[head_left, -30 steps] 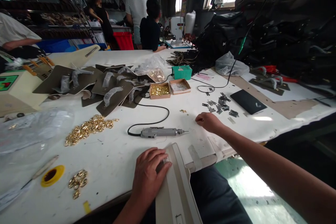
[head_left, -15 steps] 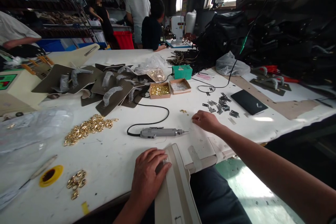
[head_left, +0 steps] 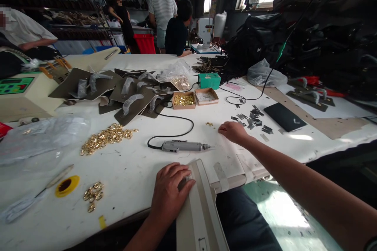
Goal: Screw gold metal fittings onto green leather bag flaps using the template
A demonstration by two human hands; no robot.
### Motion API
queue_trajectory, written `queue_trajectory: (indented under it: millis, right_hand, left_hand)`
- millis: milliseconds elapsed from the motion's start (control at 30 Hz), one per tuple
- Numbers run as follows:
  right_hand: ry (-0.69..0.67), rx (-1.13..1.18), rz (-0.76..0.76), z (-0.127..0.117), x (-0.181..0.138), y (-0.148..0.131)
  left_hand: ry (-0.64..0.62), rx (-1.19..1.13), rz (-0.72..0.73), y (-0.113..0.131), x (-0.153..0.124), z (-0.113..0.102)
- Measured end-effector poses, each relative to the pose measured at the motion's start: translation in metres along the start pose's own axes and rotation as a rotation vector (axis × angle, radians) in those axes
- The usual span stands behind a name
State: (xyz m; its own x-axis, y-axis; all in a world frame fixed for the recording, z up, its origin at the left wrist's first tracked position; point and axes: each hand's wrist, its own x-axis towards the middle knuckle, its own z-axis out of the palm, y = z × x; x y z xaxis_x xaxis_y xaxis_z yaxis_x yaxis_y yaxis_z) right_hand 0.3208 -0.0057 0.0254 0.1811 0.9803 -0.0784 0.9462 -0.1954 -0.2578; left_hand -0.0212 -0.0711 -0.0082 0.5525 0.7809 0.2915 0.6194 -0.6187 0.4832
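My left hand [head_left: 171, 190] is closed over the left edge of a long beige panel [head_left: 196, 208] at the table's front. A small metal piece [head_left: 188, 178] shows on the panel by its fingertips. My right hand [head_left: 234, 131] rests on the table with its fingers curled and pinched together. Whatever lies between those fingertips is hidden. Just left of them are a few tiny brass fasteners [head_left: 209, 124]. Between the hands and farther back lies a grey electric screwdriver [head_left: 182, 146], its bit pointing right. Several dark metal plates [head_left: 255, 117] are scattered beyond my right hand.
Gold clasps [head_left: 107, 137] form a pile on the left, near a yellow tape roll [head_left: 67, 186]. Behind stand a box of brass bits [head_left: 184, 106], a green box [head_left: 209, 80] and dark panels with wrapped handles [head_left: 129, 111]. The screwdriver's cord [head_left: 191, 123] loops across the table. Several people are in the background.
The view has turned slightly left, so most things appear shifted to the right. Both hands stay in nearly the same places on the panel and table.
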Motion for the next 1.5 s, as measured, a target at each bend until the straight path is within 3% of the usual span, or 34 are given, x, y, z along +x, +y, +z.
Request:
queue_trajectory:
  millis: [233,333,467,533,633,800,1067,1367,1500]
  right_hand:
    - [0.097,0.057,0.054,-0.002,-0.014,-0.011]
    - [0.095,0.294,-0.018,-0.012,-0.039,-0.035]
    - [-0.153,0.607,-0.219,-0.010,-0.086,-0.084]
    - [-0.293,0.665,-0.278,0.001,-0.103,-0.105]
    - [-0.361,0.630,-0.299,0.019,-0.113,-0.121]
    - [-0.304,0.427,-0.388,0.033,-0.110,-0.121]
    - [-0.265,0.414,-0.261,0.041,-0.109,-0.124]
    - [-0.378,0.471,-0.110,0.037,-0.100,-0.127]
    - [-0.505,0.504,-0.153,0.034,-0.090,-0.123]
  left_hand:
    - [0.054,-0.077,-0.035,0.008,-0.003,-0.002]
    - [0.060,-0.099,-0.052,0.011,-0.003,-0.003]
    - [0.054,-0.115,-0.069,0.012,-0.003,-0.003]
    - [0.051,-0.118,-0.068,0.012,-0.004,-0.003]
    - [0.049,-0.118,-0.064,0.011,-0.004,-0.003]
    - [0.047,-0.116,-0.064,0.010,-0.004,-0.002]
    - [0.038,-0.124,-0.065,0.009,-0.005,-0.002]
    - [0.020,-0.123,-0.057,0.007,-0.005,-0.001]
    - [0.013,-0.112,-0.060,0.007,-0.004,-0.002]
